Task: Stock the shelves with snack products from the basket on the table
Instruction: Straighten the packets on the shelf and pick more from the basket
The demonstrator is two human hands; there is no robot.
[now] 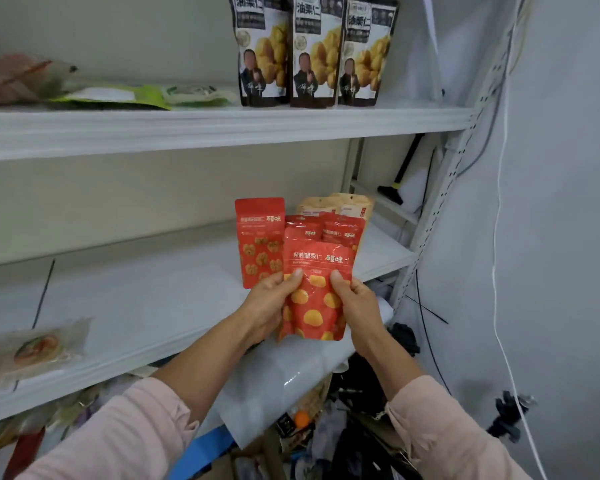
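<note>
Pale pink long sleeves on my arms: left sleeve (118,438), right sleeve (440,431), cuffs short of the wrists. Fabric possibly knit; too blurred to confirm. Left hand (267,306) and right hand (359,308) bare.

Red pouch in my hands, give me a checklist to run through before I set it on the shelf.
1. Hold: left hand and right hand both pinch the red pouch, thumbs on its front: ok.
2. Pouch upright, label toward me: ok.
3. Bare room on the middle shelf, left of the tall pouch: ok.
4. Tall pouch stands upright: ok.
5. Same product as the back pouches: cannot tell, mostly hidden.
</note>
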